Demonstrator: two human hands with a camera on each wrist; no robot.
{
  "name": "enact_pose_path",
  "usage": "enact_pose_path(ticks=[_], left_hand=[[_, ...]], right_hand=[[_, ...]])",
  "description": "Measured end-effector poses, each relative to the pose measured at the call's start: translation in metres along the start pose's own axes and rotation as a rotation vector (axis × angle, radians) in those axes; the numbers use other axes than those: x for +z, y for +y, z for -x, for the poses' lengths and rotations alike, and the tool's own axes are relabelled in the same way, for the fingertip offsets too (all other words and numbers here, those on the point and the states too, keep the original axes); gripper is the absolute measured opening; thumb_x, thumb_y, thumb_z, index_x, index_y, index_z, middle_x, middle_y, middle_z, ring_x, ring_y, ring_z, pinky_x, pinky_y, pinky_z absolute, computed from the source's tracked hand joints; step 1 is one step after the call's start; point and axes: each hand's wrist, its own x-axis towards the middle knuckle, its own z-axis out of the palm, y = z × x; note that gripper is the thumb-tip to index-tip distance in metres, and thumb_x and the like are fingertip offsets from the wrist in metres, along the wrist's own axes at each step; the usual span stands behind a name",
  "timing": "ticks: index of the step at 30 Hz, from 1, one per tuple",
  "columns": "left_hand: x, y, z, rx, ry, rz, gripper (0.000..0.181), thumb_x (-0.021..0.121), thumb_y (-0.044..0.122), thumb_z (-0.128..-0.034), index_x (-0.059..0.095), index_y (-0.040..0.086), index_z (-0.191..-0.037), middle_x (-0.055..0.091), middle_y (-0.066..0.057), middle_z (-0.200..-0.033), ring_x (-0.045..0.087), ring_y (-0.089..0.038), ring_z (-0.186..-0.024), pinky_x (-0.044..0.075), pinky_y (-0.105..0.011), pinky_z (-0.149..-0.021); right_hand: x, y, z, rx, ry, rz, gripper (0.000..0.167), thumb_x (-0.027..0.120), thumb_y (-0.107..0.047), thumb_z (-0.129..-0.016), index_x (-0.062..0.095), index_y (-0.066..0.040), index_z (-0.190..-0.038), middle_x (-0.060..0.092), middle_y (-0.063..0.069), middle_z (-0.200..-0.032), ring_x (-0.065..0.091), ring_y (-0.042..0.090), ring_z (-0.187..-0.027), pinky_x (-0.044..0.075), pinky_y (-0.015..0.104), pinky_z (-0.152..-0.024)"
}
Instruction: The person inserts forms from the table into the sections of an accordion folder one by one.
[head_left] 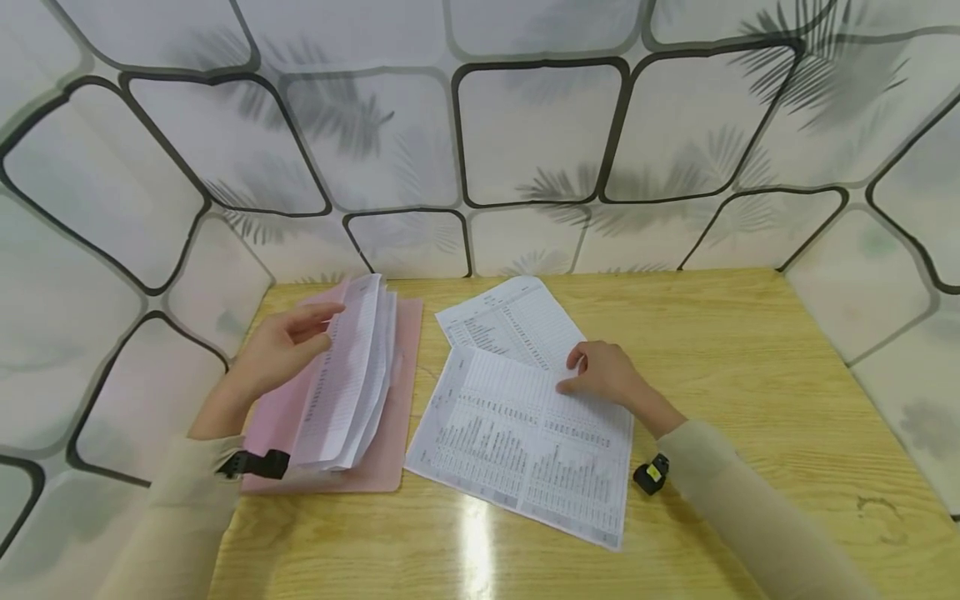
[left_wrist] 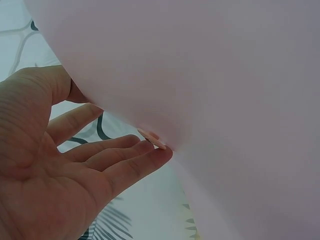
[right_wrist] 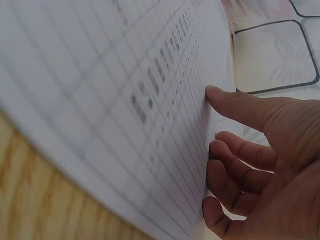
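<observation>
A pink folder (head_left: pixel 407 375) lies spread on the left of the table, with several printed sheets (head_left: pixel 360 383) standing raised in it. My left hand (head_left: pixel 281 346) is at their upper left and holds the folder's translucent pink cover by its edge. In the left wrist view the pink cover (left_wrist: pixel 200 100) fills much of the picture, and a small pale tab (left_wrist: pixel 151 139) touches the fingertips. My right hand (head_left: pixel 607 372) pinches the upper right edge of a large printed sheet (head_left: pixel 525 442), thumb on its face and fingers at its edge. Beneath it lies another printed sheet (head_left: pixel 517 317), partly covered.
The wooden table (head_left: pixel 750 400) reaches back to a wall covering (head_left: pixel 540 133) patterned with dark outlines and leaf prints. Similar covering encloses the left and right sides. Each wrist carries a small black camera on a strap.
</observation>
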Motion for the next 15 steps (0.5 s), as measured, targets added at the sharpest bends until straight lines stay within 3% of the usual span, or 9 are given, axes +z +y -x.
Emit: enact_pose_path(ticks=[15], left_hand=[[0.003,-0.004,0.0004,0.038,0.01,-0.007,0.046,0.059,0.007,-0.0998,0.06,-0.004,-0.144,0.059,-0.026,-0.149,0.061,-0.049,-0.13,0.043,0.0,-0.087]], right_hand=[[0.0069,0.0009,0.0001,0.009,0.011,-0.013,0.02,0.084,-0.024,-0.088,0.075,-0.006,-0.087,0.072,0.006,-0.084,0.06,0.019,-0.077,0.047,0.029,-0.069]])
